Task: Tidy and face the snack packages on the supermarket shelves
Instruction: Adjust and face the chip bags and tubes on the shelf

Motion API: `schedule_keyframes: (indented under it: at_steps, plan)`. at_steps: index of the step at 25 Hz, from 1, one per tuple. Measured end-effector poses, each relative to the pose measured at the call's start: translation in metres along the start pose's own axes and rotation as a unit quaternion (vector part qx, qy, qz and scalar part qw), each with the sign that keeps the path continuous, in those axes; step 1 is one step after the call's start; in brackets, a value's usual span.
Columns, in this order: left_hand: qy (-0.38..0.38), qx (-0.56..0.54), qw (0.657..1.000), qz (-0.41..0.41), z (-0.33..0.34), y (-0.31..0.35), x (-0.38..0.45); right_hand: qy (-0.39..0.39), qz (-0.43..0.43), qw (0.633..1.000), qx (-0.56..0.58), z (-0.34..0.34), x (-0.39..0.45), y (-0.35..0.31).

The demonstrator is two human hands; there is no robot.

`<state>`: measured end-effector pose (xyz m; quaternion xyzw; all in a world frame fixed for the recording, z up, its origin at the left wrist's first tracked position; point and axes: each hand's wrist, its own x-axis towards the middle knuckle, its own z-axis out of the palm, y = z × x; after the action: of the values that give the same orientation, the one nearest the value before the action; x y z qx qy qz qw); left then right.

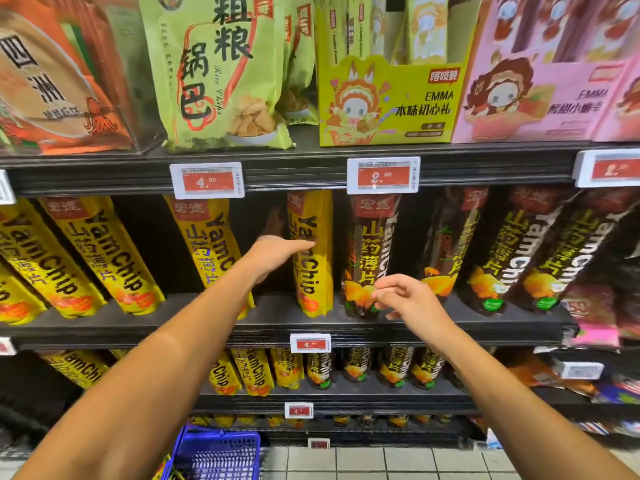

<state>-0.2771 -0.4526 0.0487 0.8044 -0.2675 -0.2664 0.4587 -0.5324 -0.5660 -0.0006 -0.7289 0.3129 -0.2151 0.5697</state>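
In the middle of the frame the left hand (277, 252) reaches into the second shelf (277, 320). Its fingers are straight and lie against the side of an upright yellow YamChip bag (311, 258); the hand is flat, not curled around the bag. This bag stands almost vertical, just right of a gap in the row, and a second yellow bag (211, 244) leans to the left on the other side of the forearm.

Right of centre, the right hand (407, 296) is in front of the lower part of a dark YamChip bag (370, 254). Its fingers are bent and close together at the orange picture on the bag. It seems to pinch the bag front, but the view is blurred there and I cannot tell for sure.

More dark bags lean in the right part of the shelf. Two price tags (382, 175) hang on the shelf edge above. A blue basket (214, 455) is at the bottom of the frame, on the tiled floor.
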Motion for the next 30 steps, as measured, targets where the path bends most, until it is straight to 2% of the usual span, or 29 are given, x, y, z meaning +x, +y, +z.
schedule_keyframes:
  at_steps: [6, 11, 14, 17, 19, 23, 27, 30]
  plan:
    - [0.056, -0.056, 0.997, 0.027, 0.008, 0.000, -0.006, -0.034, 0.007, 0.999, 0.004, -0.004, -0.003, 0.009]
    - [0.105, -0.094, 0.990, 0.010, 0.005, 0.009, -0.034, -0.092, -0.006, 0.996, 0.003, 0.018, -0.002, 0.000]
    - [0.067, -0.119, 0.990, -0.032, 0.013, 0.005, -0.062, -0.159, 0.022, 0.987, -0.013, 0.040, -0.014, -0.005]
    - [0.060, -0.150, 0.986, -0.043, 0.021, -0.007, -0.084, -0.243, 0.048, 0.968, 0.045, 0.057, -0.033, -0.001]
    - [0.055, -0.148, 0.987, -0.025, 0.018, -0.016, -0.100, -0.262, 0.060, 0.960, 0.077, 0.063, -0.042, 0.006]
    - [0.003, -0.150, 0.987, -0.053, 0.000, -0.038, -0.131, -0.301, 0.100, 0.936, 0.153, 0.066, -0.052, 0.016]
    - [-0.073, -0.298, 0.951, -0.017, -0.008, -0.057, -0.155, -0.351, 0.105, 0.905, 0.214, 0.077, -0.067, 0.019]
    - [-0.052, -0.321, 0.945, 0.015, -0.011, -0.064, -0.164, -0.364, 0.101, 0.894, 0.241, 0.091, -0.085, 0.015]
